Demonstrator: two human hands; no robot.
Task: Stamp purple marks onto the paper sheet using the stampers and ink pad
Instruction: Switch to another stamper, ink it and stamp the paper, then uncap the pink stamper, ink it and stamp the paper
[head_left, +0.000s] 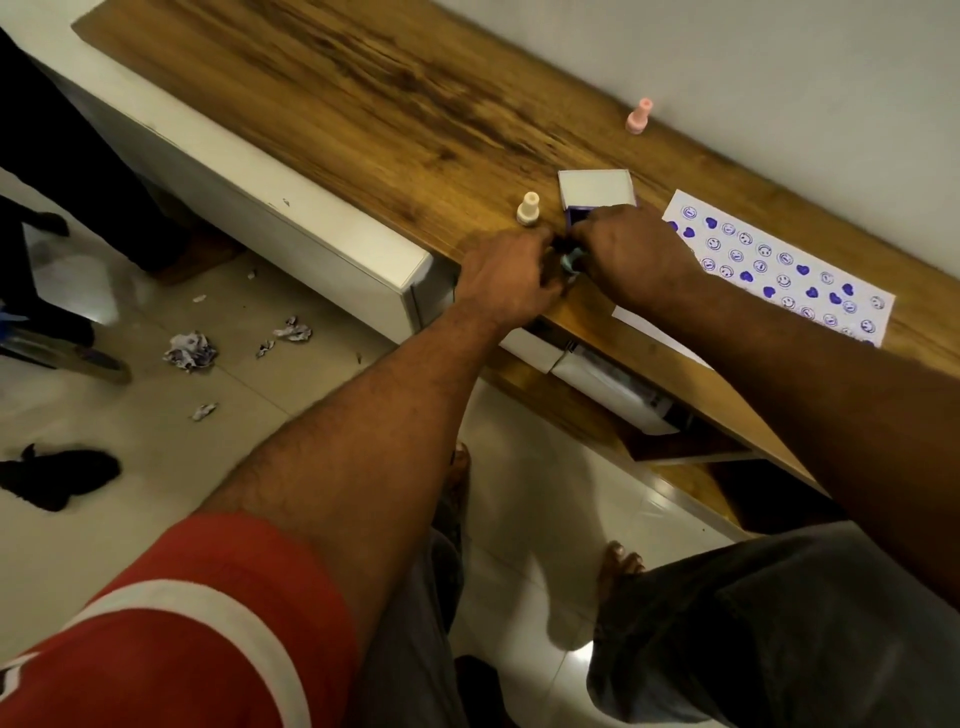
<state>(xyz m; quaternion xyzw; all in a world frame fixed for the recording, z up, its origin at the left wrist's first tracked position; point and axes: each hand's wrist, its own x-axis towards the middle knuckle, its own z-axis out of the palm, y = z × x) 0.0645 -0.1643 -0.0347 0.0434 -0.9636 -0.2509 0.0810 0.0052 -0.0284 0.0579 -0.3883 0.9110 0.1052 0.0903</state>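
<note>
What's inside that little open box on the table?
The open box shows a raised white lid and a sliver of purple ink pad beneath it. The right hand covers the rest of the pad, so its condition is hidden.

Dim, warm indoor light. Glare patches shine on the floor tiles (582, 647), and the right forearm (810, 374) lies in deep shadow. Wide-angle bending curves the worktop (363, 104) edges. The whole view is slightly soft.
</note>
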